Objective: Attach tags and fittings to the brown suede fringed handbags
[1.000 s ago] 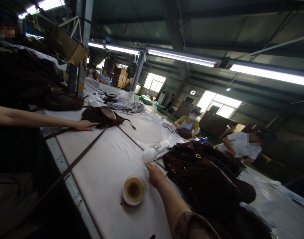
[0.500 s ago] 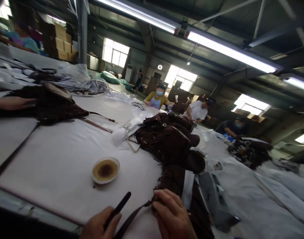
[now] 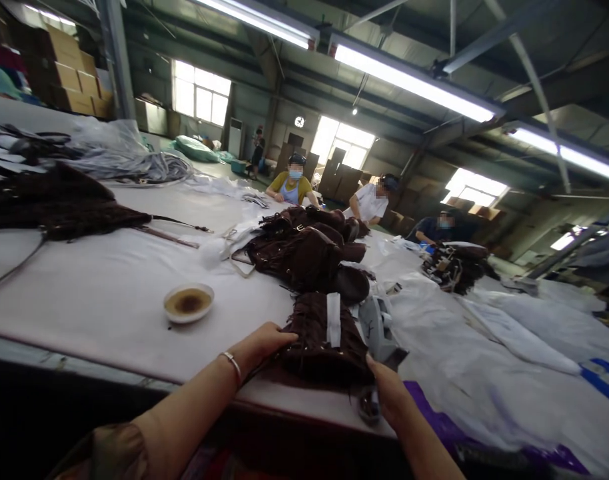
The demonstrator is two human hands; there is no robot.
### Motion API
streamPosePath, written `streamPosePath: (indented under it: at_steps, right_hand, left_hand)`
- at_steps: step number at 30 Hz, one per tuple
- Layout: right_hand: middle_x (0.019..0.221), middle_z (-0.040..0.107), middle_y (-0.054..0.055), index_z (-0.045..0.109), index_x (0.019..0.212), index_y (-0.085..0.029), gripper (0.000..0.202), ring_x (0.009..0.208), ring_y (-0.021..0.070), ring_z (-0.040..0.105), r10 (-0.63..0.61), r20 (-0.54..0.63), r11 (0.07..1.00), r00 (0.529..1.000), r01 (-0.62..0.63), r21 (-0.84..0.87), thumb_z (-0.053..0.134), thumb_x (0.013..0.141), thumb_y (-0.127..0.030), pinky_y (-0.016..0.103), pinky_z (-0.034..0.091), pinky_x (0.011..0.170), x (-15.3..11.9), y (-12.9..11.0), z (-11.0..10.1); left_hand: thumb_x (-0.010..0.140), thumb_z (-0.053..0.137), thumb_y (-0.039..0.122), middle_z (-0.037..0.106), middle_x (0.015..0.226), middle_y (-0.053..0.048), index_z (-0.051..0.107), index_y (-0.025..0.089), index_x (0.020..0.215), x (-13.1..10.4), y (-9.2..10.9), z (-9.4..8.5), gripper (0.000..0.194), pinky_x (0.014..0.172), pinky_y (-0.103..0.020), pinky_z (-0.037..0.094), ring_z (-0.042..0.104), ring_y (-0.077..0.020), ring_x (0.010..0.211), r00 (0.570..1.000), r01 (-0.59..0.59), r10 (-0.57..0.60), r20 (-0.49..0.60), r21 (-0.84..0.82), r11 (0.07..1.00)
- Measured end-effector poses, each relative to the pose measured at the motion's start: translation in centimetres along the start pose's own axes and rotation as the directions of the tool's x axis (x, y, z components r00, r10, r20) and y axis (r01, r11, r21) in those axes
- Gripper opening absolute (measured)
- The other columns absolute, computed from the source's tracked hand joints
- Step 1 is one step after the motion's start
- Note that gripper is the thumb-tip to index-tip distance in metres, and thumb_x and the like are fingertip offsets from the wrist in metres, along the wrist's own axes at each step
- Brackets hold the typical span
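A dark brown bag [image 3: 309, 363] lies near the table's front edge, a white strip [image 3: 333, 320] along its top face. My left hand [image 3: 272, 340] grips its left side, thumb on top and the other fingers mostly hidden. At the opposite side my right hand [image 3: 387, 387] is closed on the bag's edge, its fingertips largely out of sight. Right beside the bag stands a grey tape dispenser [image 3: 377, 327]. Just beyond it is a heap of similar brown bags [image 3: 304, 257] with buckles.
On the left of the white table [image 3: 119, 293] sits a shallow dish [image 3: 189, 303] of brownish stuff. Another brown bag [image 3: 59, 200] with straps lies far left. White sheeting [image 3: 464, 347] and purple plastic [image 3: 434, 420] spread to the right. Several co-workers [image 3: 294, 183] stand across the table.
My left hand no longer shows the dark stick-like tool, and my right hand has left the strap. Both now hold the bag's sides. A co-worker's hand at far left is out of view.
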State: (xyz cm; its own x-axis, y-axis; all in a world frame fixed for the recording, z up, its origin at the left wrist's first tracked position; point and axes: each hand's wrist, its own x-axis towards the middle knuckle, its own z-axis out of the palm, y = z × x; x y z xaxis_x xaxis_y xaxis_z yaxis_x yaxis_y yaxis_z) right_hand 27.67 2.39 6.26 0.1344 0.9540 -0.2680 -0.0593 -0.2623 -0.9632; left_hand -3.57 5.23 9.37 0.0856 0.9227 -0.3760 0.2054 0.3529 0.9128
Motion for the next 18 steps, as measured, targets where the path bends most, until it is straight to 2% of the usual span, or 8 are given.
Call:
streamPosePath:
  at_steps: [3,5,8,12,14,16,18]
  right_hand:
    - [0.102,0.075,0.015,0.075,0.099,-0.009,0.050,0.108,0.0327,0.068,0.050,0.132,0.989,0.990,-0.067,0.134,0.082,0.067,-0.047,0.042,0.053,0.097,-2.0,-1.9,1.1]
    - [0.105,0.075,0.014,0.075,0.101,-0.011,0.044,0.107,0.0323,0.068,0.056,0.243,0.980,0.968,-0.100,0.171,0.079,0.072,-0.044,0.041,0.055,0.095,-3.4,-3.9,1.8]
    - [0.117,0.071,0.014,0.073,0.112,-0.015,0.046,0.114,0.0320,0.065,-0.004,0.414,0.974,0.910,-0.091,0.209,0.074,0.078,-0.046,0.041,0.055,0.097,-5.0,-7.0,3.7]
    - [0.136,0.060,0.014,0.067,0.125,-0.021,0.058,0.126,0.0337,0.056,-0.116,0.549,0.975,0.828,-0.011,0.222,0.074,0.077,-0.053,0.046,0.053,0.099,-5.3,-9.2,8.1]
    - [0.142,0.055,0.014,0.066,0.125,-0.025,0.060,0.129,0.0345,0.054,-0.115,0.589,0.982,0.800,0.001,0.191,0.076,0.075,-0.057,0.049,0.052,0.099,-4.4,-8.9,10.3]
    - [0.142,0.055,0.014,0.070,0.117,-0.027,0.063,0.127,0.0380,0.055,-0.054,0.621,0.996,0.782,-0.006,0.093,0.078,0.067,-0.065,0.053,0.052,0.097,-3.0,-7.6,12.0]
    - [0.133,0.062,0.016,0.074,0.105,-0.025,0.066,0.120,0.0425,0.058,0.029,0.624,0.995,0.781,0.037,-0.091,0.077,0.060,-0.073,0.056,0.054,0.093,-1.6,-5.7,12.9]
  left_hand:
    - [0.063,0.061,0.030,0.070,0.069,-0.006,0.068,0.013,0.075,-2.3,1.4,0.3,0.022,0.057,-0.028,0.052,0.065,-0.0195,0.061,0.996,-0.002,0.011,0.084,-0.110,0.994]
    - [0.061,0.059,0.026,0.070,0.069,-0.005,0.068,0.013,0.078,-4.3,3.2,-1.1,0.023,0.056,-0.025,0.052,0.063,-0.0162,0.058,0.995,-0.037,0.053,0.085,-0.187,0.982]
    - [0.060,0.062,0.022,0.069,0.068,-0.004,0.068,0.011,0.080,-7.8,7.6,-5.4,0.024,0.053,-0.024,0.050,0.061,-0.0143,0.054,0.983,-0.153,0.176,0.061,-0.271,0.950]
    - [0.066,0.061,0.017,0.067,0.066,-0.004,0.066,0.010,0.085,-13.1,15.4,-13.6,0.021,0.052,-0.023,0.048,0.060,-0.0135,0.052,0.926,-0.375,0.359,-0.119,-0.169,0.912]
    - [0.070,0.059,0.015,0.065,0.065,-0.003,0.066,0.009,0.089,-15.6,19.5,-17.8,0.020,0.052,-0.022,0.047,0.059,-0.0119,0.051,0.860,-0.484,0.464,-0.214,-0.052,0.873]
    - [0.076,0.057,0.012,0.064,0.066,-0.002,0.066,0.007,0.093,-17.7,23.0,-21.7,0.021,0.055,-0.022,0.046,0.058,-0.0105,0.051,0.744,-0.599,0.593,-0.307,0.088,0.796]
    - [0.079,0.054,0.009,0.064,0.067,-0.003,0.067,0.004,0.097,-18.7,25.6,-25.1,0.023,0.060,-0.023,0.047,0.058,-0.0101,0.053,0.630,-0.652,0.681,-0.373,0.224,0.725]
